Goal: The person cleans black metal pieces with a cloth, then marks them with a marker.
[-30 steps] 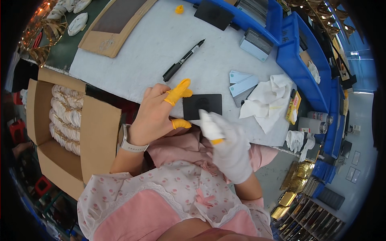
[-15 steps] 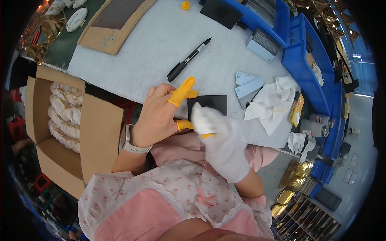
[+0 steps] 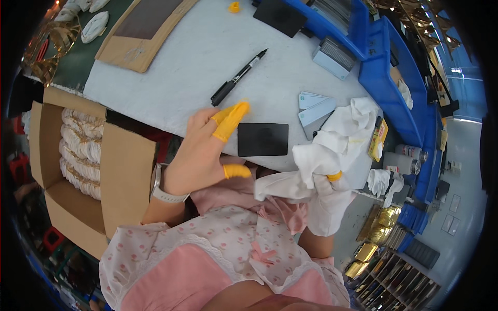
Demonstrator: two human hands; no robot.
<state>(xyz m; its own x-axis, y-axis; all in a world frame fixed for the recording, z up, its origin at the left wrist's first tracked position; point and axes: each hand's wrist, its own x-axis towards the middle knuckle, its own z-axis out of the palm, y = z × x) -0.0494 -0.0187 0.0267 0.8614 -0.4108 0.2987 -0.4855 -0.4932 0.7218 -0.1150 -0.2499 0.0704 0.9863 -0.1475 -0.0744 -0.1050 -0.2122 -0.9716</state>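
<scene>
My left hand (image 3: 192, 153), with yellow finger cots on its thumb and fingertips and a pale watch on the wrist, hovers at the table's near edge. Its thumb and fingers are apart, holding nothing. Just right of it a flat black rectangular plate (image 3: 263, 139) lies on the table. My right hand (image 3: 330, 199) wears a white glove, with a yellow cot on the thumb. It is closed on a crumpled white cloth (image 3: 340, 137), part of which hangs toward my lap while the rest lies on the table. A black marker (image 3: 238, 78) rests beyond my left hand.
Pale blue-grey cards (image 3: 315, 110) lie beside the cloth. Farther right are a stack of cards (image 3: 333, 57) and blue bins (image 3: 391, 85). An open carton (image 3: 127, 173) of white bundles stands left, below a cardboard piece (image 3: 122, 52). Jars (image 3: 407, 164) stand near the right edge.
My right hand has moved right, off the black plate, and grasped the white cloth, pulling part of it nearer. My left thumb and fingers have come away from the plate.
</scene>
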